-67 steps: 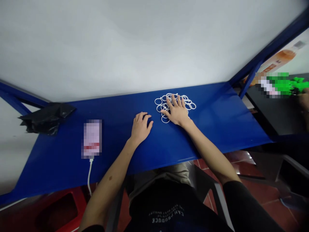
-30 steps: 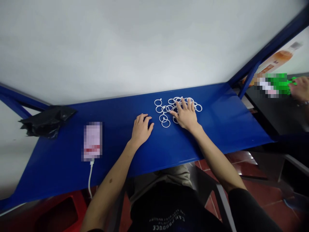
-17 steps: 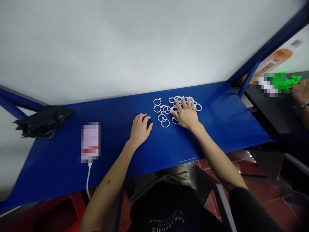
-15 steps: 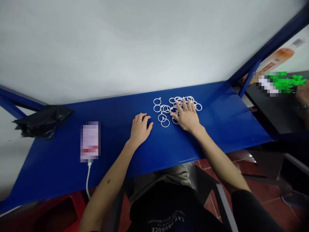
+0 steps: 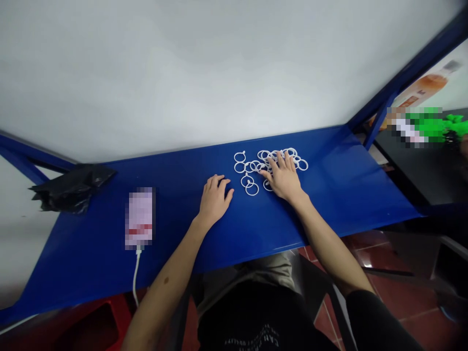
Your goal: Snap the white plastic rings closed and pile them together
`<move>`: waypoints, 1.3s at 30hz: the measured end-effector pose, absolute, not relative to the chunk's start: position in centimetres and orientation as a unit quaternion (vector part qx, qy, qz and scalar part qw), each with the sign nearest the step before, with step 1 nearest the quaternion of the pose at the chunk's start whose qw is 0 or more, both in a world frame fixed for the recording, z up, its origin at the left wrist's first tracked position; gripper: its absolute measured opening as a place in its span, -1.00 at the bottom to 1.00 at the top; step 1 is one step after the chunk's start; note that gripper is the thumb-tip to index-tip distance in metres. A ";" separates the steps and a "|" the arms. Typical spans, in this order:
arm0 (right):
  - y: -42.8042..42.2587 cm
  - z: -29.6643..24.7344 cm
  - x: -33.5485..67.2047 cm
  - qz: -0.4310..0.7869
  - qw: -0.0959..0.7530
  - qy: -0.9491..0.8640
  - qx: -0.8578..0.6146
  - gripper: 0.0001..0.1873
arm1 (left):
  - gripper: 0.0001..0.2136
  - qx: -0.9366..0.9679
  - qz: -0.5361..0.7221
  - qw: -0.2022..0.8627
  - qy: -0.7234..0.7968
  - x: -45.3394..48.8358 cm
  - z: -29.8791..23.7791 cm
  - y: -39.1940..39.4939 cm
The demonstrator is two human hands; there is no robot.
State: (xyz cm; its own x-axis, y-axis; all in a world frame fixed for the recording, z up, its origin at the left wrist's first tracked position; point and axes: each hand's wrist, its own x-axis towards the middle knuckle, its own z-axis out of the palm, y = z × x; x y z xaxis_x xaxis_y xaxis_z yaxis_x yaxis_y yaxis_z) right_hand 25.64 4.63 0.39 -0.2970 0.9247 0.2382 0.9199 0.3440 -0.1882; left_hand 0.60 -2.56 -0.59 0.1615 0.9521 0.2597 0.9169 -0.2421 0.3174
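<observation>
Several white curtain rings [image 5: 252, 189], each with a small eyelet, lie flat and overlapping on a blue table [image 5: 175, 170]. My right hand [image 5: 284, 179] rests palm down over the right part of the pile, fingers spread. Its fingertips touch some rings, and the palm hides others. Left of the rings, my left hand [image 5: 215, 197] lies on the bare tabletop with its fingers loosely apart, holding nothing.
On the left are a phone [image 5: 140, 217], blurred out, with a white cable [image 5: 136, 278], and a black plastic bag [image 5: 75, 187]. At right, a dark table [image 5: 413, 170] bears green items [image 5: 453, 127]. A red stool [image 5: 120, 312] stands below.
The whole view has shifted slightly, moving the table and rings a little right and down. Both hands stay in nearly the same places; the rings keep almost the same layout.
</observation>
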 end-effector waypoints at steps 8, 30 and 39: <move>4.6 0.0 23.8 -0.001 0.143 -0.814 -0.563 -0.23 | -0.72 0.763 0.207 0.036 0.611 0.5 -0.8 -2.6; 3.9 0.4 24.8 0.007 0.203 -0.801 -0.563 -0.35 | -0.74 0.815 0.231 0.030 0.531 3.1 0.8 -3.9; 3.9 1.2 25.5 0.014 0.238 -0.792 -0.562 -0.40 | -0.68 0.809 0.204 0.024 0.551 3.9 0.4 -4.1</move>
State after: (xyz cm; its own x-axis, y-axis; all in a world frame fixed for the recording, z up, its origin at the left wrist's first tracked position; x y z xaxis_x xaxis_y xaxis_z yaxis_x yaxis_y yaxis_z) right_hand 25.53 3.94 1.23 -0.2550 0.8969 0.3612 0.8835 0.3680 -0.2899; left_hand 3.89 -4.11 0.36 0.3090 0.9011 0.3043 0.8816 -0.3914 0.2639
